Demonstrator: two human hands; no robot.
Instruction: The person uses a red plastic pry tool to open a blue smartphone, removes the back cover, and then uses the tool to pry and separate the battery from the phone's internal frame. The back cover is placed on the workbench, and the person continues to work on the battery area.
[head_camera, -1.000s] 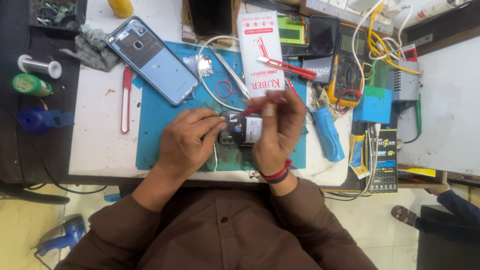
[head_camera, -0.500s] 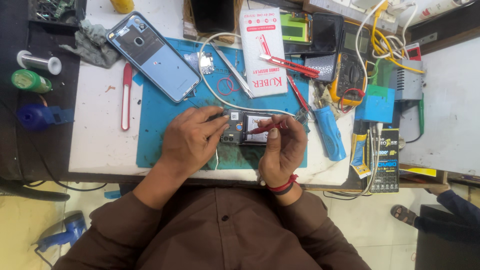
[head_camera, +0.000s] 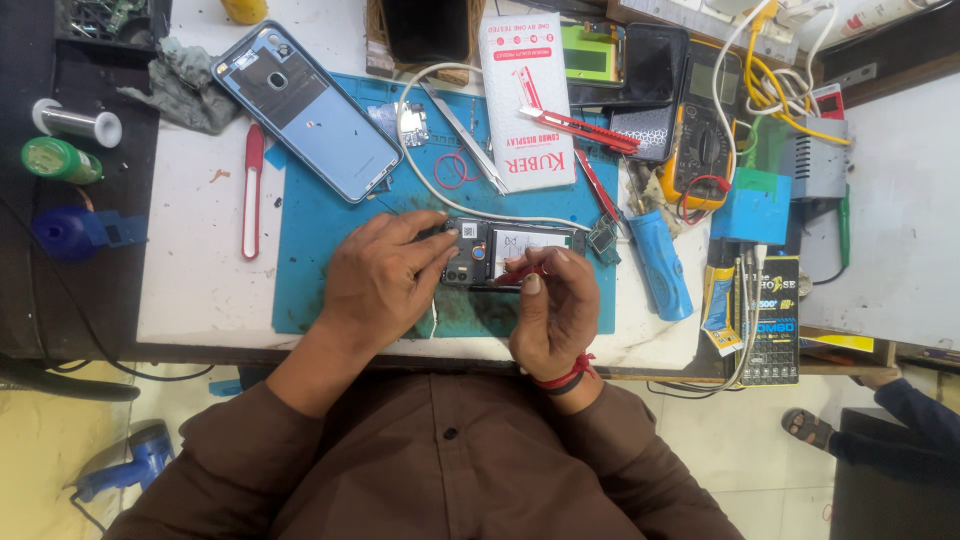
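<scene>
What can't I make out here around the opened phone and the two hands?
Head view:
- Opened phone: its left end lies under the left hand.
- Red tool: the tip is too small to tell its kind; the right hand covers its handle.
- Phone's small parts: too small.

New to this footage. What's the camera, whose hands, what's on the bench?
One camera, worn on a person's head, looks straight down at their own bare hands. The left hand steadies an opened phone lying on a blue work mat. The right hand holds a small red tool in its fingers over the phone. Around it lie a phone back cover, tweezers, a yellow multimeter, a blue-handled tool and a white cable.
</scene>
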